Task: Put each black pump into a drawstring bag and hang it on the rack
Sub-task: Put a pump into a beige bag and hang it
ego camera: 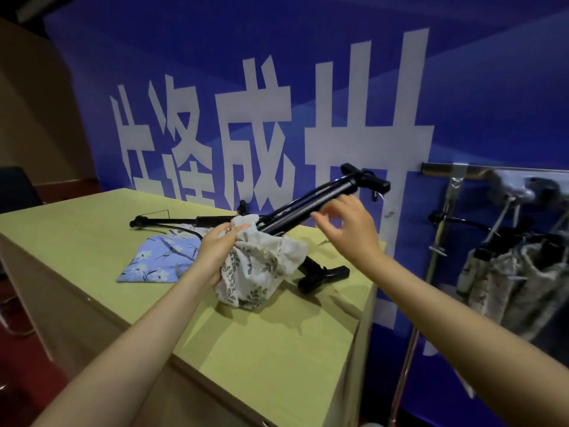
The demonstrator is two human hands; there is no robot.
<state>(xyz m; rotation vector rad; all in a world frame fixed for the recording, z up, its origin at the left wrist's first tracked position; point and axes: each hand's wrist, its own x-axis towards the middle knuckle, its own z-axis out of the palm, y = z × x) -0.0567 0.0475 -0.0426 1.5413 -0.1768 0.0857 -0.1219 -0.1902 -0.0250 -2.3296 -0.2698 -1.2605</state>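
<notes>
Behind the yellow-green table (277, 359) a blue banner (477, 87) with big white characters is filling the wall. I am gripping the mouth of the white leaf-print drawstring bag (261, 269) with my left hand (217, 251), fingers curled into the cloth. A black pump (311, 208) is sticking into the bag at a slant, its handle up and its foot poking out below. My right hand (348, 223) is hovering just beside the pump's tube, fingers loosely spread, holding nothing. A blue floral bag (157, 260) and a second pump (172, 221) are lying on the table. Filled bags (505, 282) are hanging on the rack (443, 229) at right
</notes>
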